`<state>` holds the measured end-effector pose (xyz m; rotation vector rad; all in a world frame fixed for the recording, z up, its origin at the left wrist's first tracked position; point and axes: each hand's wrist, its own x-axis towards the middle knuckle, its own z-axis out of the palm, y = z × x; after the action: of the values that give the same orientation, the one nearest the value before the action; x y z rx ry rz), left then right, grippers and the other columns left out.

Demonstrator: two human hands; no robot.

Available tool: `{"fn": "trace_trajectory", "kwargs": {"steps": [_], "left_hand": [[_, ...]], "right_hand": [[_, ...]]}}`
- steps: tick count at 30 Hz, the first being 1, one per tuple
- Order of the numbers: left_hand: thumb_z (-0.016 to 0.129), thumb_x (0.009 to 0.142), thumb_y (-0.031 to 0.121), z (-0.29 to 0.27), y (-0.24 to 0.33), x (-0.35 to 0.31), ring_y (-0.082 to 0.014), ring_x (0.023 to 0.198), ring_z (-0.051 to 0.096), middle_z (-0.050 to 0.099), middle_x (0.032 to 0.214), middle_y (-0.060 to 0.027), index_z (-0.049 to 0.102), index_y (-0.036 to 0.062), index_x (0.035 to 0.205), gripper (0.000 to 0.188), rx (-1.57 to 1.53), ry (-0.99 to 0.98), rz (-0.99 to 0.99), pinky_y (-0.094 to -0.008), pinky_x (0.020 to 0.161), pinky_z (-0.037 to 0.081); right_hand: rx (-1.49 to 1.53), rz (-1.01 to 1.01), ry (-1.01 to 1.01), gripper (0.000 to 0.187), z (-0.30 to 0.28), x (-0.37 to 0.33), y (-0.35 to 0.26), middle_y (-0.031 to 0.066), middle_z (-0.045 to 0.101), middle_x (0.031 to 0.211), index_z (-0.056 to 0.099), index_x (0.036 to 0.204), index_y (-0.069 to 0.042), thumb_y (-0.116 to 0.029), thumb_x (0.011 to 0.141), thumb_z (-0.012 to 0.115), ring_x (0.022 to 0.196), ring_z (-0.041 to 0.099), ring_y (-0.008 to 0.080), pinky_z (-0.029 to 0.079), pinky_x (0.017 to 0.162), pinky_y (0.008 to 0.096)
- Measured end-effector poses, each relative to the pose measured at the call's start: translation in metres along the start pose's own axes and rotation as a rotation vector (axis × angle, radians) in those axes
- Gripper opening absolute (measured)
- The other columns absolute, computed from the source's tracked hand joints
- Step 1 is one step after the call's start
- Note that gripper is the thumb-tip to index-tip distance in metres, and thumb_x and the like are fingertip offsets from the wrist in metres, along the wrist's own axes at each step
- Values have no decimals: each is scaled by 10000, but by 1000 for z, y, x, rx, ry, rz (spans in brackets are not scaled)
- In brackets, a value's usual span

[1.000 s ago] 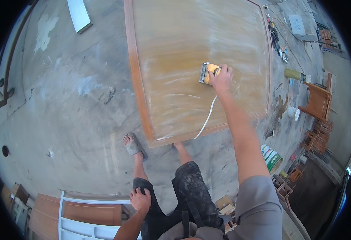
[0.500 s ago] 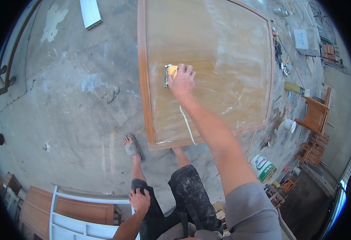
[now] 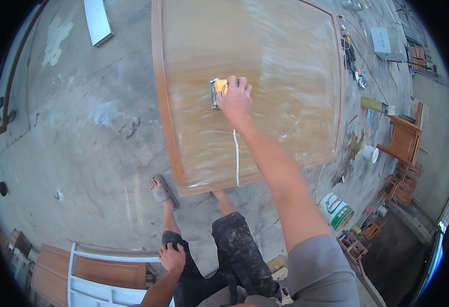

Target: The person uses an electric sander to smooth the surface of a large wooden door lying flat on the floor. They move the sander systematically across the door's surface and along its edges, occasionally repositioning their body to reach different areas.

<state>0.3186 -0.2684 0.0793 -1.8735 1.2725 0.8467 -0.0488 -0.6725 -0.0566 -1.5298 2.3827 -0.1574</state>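
Observation:
My right hand (image 3: 236,98) is closed around a yellow sander (image 3: 220,88) with a flat rectangular pad. The pad lies against a large wood-framed panel (image 3: 199,138) whose tan surface carries pale dusty streaks. The sander sits a short way in from the panel's left frame edge, partly covered by my fingers. A white cord (image 3: 237,158) trails from below my wrist over the panel's near edge. Lower down, my left hand (image 3: 173,257) rests on my left thigh, fingers slightly spread, holding nothing.
A white-and-green bucket (image 3: 336,211) stands right of the panel. Beyond it are a wooden chair-like piece (image 3: 403,139), a small white tub (image 3: 371,153) and a cardboard box (image 3: 386,43). A white frame (image 3: 96,276) lies near lower left; a white board (image 3: 98,23) lies at far left.
The sander has moved rightward across the panel, away from its left frame edge. The cord now hangs straighter. My left hand stays on my thigh, and the whole view has shifted slightly.

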Motion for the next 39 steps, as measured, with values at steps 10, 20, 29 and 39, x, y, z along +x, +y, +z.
{"fn": "trace_trajectory", "kwargs": {"steps": [10,20,29,39], "left_hand": [[628,911,414,-4,10,-2,-367,1214,559,610,1303,-154,712,65,1156,434,14,-15,-5,-507,988,473],[632,914,408,-6,12,-3,-381,1188,562,618,1239,-174,713,63,1152,427,-37,16,4,-521,989,466],[639,904,410,-1,13,-4,-365,1206,540,596,1226,-162,714,58,1109,414,-82,-5,-28,-515,998,438],[631,907,418,1,8,-4,-345,1167,557,608,1201,-145,720,65,1104,414,-70,16,-19,-497,971,429]], "right_hand": [[-77,139,137,569,-40,31,165,160,539,1294,550,1233,-117,-323,797,853,1183,559,416,539,934,529],[-169,-210,36,481,-38,20,125,114,543,1229,578,1207,-137,-294,826,826,1181,549,363,585,882,486],[-140,-684,-156,427,-8,18,-9,64,542,1227,576,1196,-165,-258,837,787,1162,555,319,635,761,443],[-92,-520,-97,449,20,-6,-84,77,516,1244,565,1185,-153,-224,817,812,1162,546,327,645,736,444]]}}
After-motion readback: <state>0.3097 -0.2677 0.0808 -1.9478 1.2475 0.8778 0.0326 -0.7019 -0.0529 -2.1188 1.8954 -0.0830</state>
